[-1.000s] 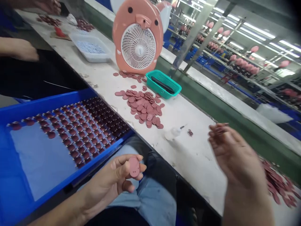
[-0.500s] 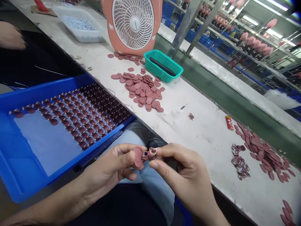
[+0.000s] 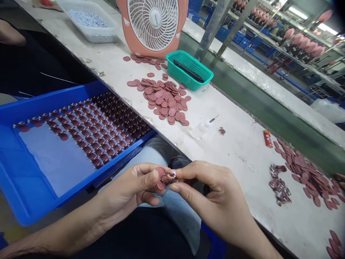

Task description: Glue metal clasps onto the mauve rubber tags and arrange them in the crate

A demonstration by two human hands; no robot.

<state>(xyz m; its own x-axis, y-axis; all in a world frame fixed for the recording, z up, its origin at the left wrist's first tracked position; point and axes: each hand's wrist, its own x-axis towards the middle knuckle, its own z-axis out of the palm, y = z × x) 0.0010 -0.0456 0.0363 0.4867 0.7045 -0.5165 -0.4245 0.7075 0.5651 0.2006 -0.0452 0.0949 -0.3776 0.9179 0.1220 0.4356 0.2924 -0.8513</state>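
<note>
Between thumb and fingers, my left hand [image 3: 134,185] pinches a flat reddish-brown oval disc [image 3: 161,180]. My right hand [image 3: 210,194] grips a small brown figurine [image 3: 170,177] with white and dark details, its thumb and forefinger at the right end. Figurine and disc touch above my lap; my fingers partly hide both. To the left, a blue tray [image 3: 18,194] holds rows of similar figurines on discs over a pale sheet. Loose discs [image 3: 167,100] lie heaped on the table beyond my hands, and a cluster of loose figurines [image 3: 279,185] lies at the right.
A pink fan [image 3: 155,21] stands at the back beside a green basket [image 3: 188,73] holding a dark object. Nearby are a thin-tipped tool [image 3: 214,119], a red packet [image 3: 267,139], another disc heap [image 3: 309,172] and a white tub [image 3: 88,25]. Another person's arm [image 3: 10,34] shows at upper left.
The figurine has come closer against the disc and overlaps it more. Both hands keep their pinch. The camera view has shifted slightly, and a hand's fingertips now show at the right edge.
</note>
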